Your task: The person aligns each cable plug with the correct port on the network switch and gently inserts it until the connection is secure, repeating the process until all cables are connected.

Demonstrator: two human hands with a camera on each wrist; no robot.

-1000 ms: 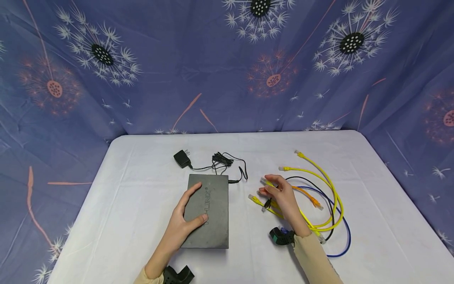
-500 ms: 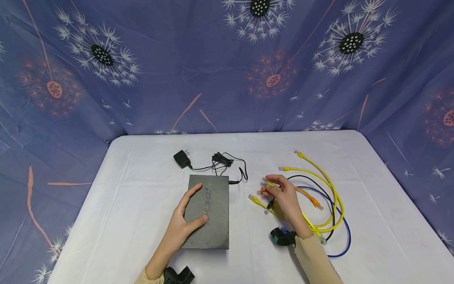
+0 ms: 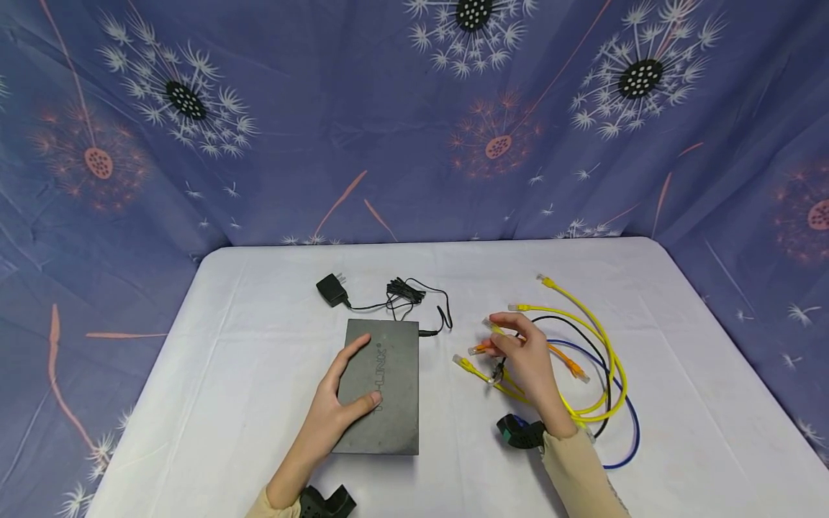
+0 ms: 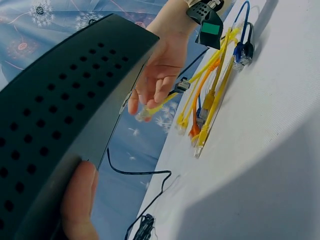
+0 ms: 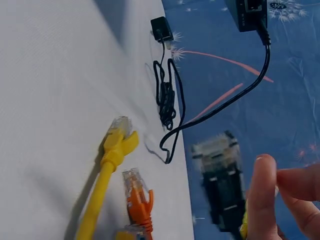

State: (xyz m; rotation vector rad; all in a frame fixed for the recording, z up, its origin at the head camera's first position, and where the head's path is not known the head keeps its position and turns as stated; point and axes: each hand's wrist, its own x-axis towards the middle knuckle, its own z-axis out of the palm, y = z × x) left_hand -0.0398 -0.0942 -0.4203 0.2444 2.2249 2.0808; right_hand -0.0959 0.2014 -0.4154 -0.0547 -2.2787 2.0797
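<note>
My left hand holds a dark grey network switch by its left side, with thumb and a finger lying over the top. In the left wrist view, the switch's perforated side faces the camera. My right hand pinches a yellow network cable near its clear plug, to the right of the switch and apart from it. A black cable's plug hangs close beside those fingers; whether they also grip that cable, I cannot tell.
Yellow, orange and blue network cables lie around my right hand. Behind the switch is a black power adapter with a bundled cord, its lead plugged into the switch. A patterned curtain borders the white table.
My right hand has shifted slightly to the right, the yellow cable's plug and the hanging black plug moving along. My left hand and the switch have hardly moved.
</note>
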